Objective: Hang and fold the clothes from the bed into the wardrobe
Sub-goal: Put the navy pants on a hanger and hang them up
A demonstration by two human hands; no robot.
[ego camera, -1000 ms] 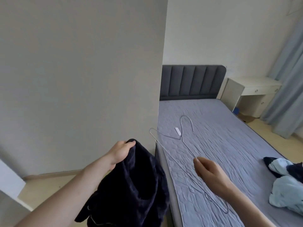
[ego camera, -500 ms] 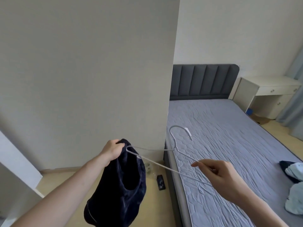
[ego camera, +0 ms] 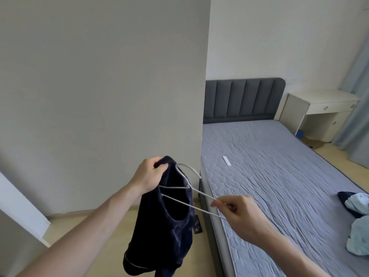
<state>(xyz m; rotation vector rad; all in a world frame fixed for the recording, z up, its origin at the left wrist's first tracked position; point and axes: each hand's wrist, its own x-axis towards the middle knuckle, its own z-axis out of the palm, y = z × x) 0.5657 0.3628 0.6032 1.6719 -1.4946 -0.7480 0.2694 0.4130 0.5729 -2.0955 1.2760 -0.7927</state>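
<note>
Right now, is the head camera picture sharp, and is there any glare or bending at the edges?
Head view: soft, even daylight, no glare and no hard shadows. The right hand pinching the hanger is slightly motion-blurred, the left hand gripping the dark garment less so. Wide-angle bending shows at the edges, where the curtain leans inward.

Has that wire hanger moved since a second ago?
Yes. The wire hanger, pinched by the right hand, has swung left off the bed, past the wall corner, so its far end now reaches into the dark garment gripped by the left hand.
</note>
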